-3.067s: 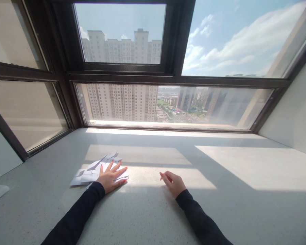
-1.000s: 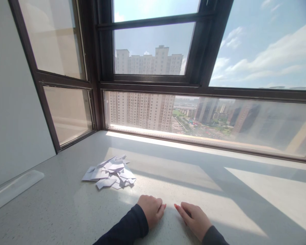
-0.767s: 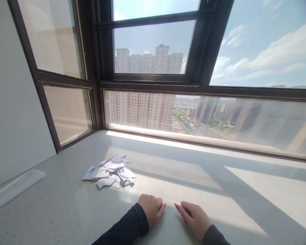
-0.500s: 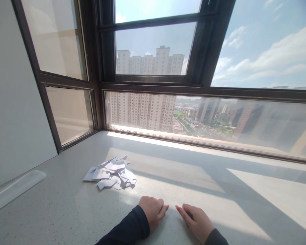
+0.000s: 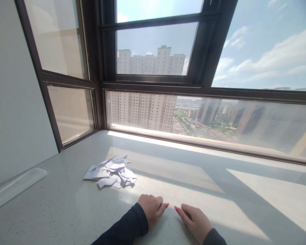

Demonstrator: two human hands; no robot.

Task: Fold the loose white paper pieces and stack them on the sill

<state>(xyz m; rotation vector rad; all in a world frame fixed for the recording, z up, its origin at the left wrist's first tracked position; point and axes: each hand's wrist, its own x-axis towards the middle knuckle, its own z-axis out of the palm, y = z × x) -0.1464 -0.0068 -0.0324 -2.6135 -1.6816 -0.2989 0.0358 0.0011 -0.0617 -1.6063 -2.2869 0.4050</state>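
Observation:
My left hand (image 5: 153,209) rests on the pale speckled windowsill (image 5: 66,207), its fingers curled in and the thumb pointing right. No object shows in it. Just to the right, my right hand (image 5: 193,219) lies on the same surface with curled fingers and its thumb pointing toward the left one; nothing shows in it either. A narrow gap separates the two thumb tips, which have reddish nails. Beyond my left hand and to its left sits a loose heap of torn white paper pieces (image 5: 112,172), touched by neither hand.
A long whitish translucent strip-shaped object (image 5: 17,189) lies at the left edge beside a white wall panel (image 5: 20,102). Dark window frames (image 5: 153,87) border the sill at the back and left. Sunlight and shadow bands cross the sill on the right.
The hands have come very slightly closer together. The view has shifted a little; the paper heap is unchanged.

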